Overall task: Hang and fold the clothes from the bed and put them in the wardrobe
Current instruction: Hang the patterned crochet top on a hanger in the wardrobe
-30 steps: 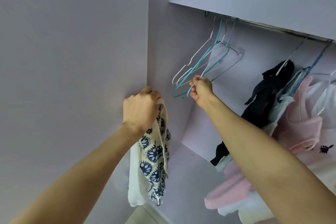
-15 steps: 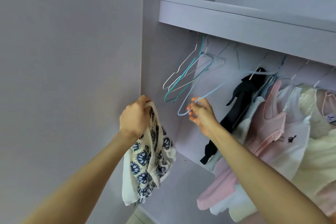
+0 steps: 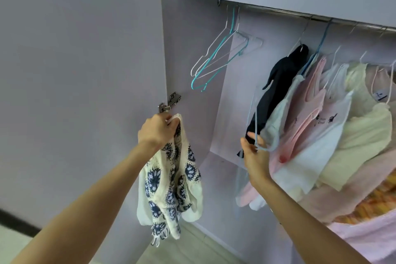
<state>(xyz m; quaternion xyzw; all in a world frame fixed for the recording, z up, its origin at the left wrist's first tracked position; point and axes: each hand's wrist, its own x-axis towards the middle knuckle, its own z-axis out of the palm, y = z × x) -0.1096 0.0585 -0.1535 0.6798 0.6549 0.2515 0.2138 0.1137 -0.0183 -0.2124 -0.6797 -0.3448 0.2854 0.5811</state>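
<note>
The left hand [image 3: 157, 129] grips the patterned knit top [image 3: 171, 184] by its upper edge, hanging before the wardrobe's left wall [image 3: 192, 113]; it looks soft, light, floppy. The right hand [image 3: 255, 156] pinches a pale wire hanger [image 3: 256, 113], thin and springy; best held at the shoulders.

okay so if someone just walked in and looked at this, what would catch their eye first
Probably the cream knit top with navy flower motifs, dangling from the left hand beside the open wardrobe door. Next, the right hand holding a pale blue hanger in front of the hung clothes, and the empty hangers on the rail above.
</note>
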